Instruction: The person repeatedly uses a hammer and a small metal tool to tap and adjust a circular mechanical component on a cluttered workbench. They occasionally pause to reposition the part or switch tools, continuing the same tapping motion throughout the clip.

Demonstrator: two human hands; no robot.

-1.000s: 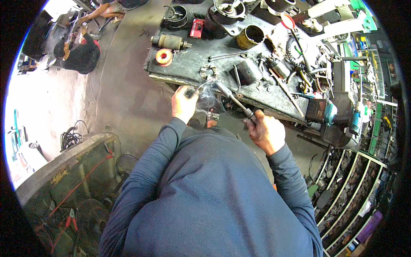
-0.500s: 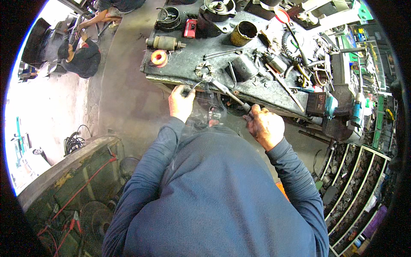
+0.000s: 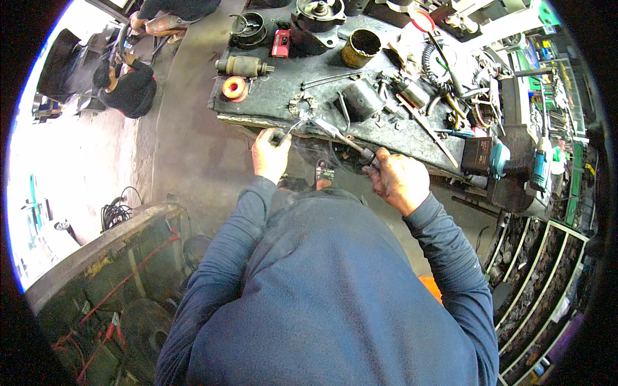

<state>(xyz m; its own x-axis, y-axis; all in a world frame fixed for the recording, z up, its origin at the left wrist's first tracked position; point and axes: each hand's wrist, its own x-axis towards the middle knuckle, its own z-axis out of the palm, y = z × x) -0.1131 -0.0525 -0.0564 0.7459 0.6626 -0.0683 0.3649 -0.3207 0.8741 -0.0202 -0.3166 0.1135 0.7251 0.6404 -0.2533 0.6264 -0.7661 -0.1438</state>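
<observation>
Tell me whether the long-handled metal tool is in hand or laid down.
In hand: the right hand grips the tool by its handle, its far end near the ring-shaped part on the bench.

R hand [image 3: 400,181] grips long tool [image 3: 351,144] nr metal ring [image 3: 311,103]; L hand [image 3: 270,155] w/ thin wire [image 3: 293,127].

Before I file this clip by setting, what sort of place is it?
Probably a repair workshop, perhaps for motors: a worn, dark workbench crowded with metal parts, an armature-like cylinder lying on it, and a teal power tool at the right.
</observation>
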